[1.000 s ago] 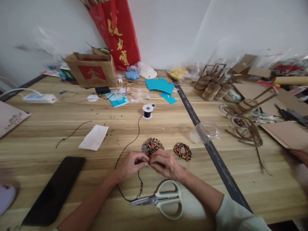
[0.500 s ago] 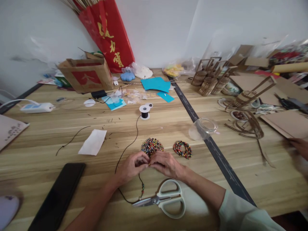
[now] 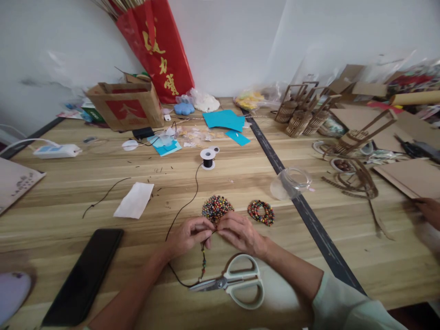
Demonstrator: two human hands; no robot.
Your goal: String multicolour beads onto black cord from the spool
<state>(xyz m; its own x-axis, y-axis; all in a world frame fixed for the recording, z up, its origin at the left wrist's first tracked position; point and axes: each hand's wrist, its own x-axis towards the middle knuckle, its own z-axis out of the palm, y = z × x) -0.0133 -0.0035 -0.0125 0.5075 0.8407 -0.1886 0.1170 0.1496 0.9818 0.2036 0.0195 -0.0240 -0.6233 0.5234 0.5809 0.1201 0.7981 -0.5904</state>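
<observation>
Black cord, pinched twice by the bead pile.
Your left hand and right hand both nip it; fingers hide the join. Its beaded end runs lengthwise toward you.

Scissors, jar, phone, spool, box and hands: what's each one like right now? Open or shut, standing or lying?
scissors: shut, lying flat.
jar: on its side, no lid.
phone: lying flat, screen dark.
spool: standing on end, partly unwound.
black cord: runs from the spool to the hands, with a few beads threaded on it.
cardboard box: top open.
left hand: pinching the black cord.
right hand: pinching the black cord.
</observation>
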